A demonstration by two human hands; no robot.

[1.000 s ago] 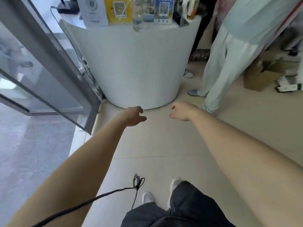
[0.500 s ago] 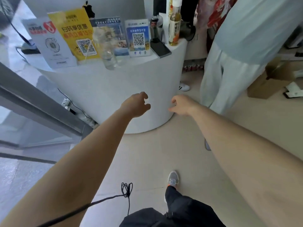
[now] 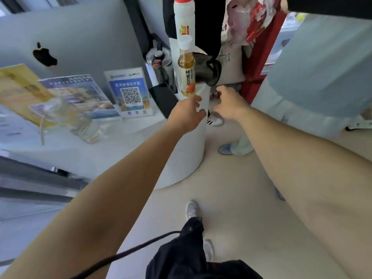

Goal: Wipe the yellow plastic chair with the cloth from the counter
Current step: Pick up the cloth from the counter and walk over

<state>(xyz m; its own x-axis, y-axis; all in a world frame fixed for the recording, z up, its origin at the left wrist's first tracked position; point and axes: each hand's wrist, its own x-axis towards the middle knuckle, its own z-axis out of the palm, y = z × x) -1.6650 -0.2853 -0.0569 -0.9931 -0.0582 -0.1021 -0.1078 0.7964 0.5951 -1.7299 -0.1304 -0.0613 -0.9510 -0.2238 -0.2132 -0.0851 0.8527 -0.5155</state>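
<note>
Dark cloth [image 3: 209, 72] bunched right of bottle [image 3: 186, 71], drooping off table [image 3: 124, 141] edge, axis unclear. Bottle label 蜂蜜豆浆. My left grip [image 3: 187, 114], right grip [image 3: 229, 105] below bottle: loosely curled, empty.

Smooth, seemingly matt white counter [image 3: 187, 150]

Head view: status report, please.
Left hand and right hand empty, stretched toward counter end. Dark cloth-like bundle there, untouched; chair not in view. Bottle stands just ahead of left hand.
</note>
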